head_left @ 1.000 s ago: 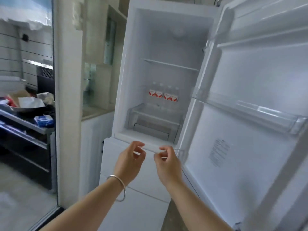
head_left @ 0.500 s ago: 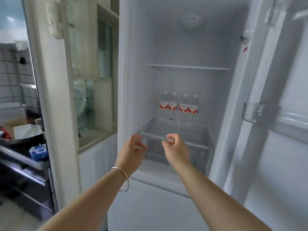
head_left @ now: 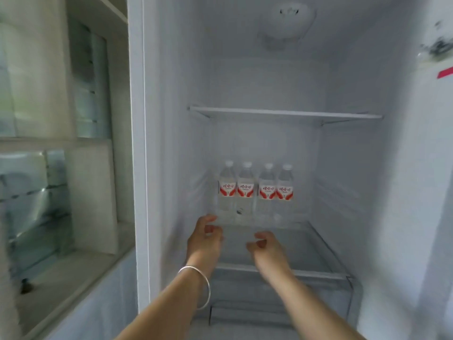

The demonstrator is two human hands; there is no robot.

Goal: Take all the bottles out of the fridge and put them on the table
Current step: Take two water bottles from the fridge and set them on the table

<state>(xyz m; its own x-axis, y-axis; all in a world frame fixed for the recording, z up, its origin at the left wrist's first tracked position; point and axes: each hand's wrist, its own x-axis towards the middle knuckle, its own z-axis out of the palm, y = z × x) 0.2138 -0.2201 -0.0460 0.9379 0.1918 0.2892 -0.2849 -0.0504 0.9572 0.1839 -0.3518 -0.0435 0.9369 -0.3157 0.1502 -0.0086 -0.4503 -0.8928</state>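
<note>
White fridge, glass shelf, bottles

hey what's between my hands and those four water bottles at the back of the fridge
Nothing but bare glass shelf, in the head view. Both the left hand and right hand hover just short of the bottles, holding nothing.

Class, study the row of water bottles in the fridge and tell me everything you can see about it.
The row of water bottles is four small clear plastic bottles with pale caps and matching red-and-white labels. They stand upright, side by side, packed close together, near the back of the glass shelf above the drawer. They look unopened, though that is hard to confirm. The left hand and right hand are nearby, holding nothing; neither clearly touches a bottle.
</note>
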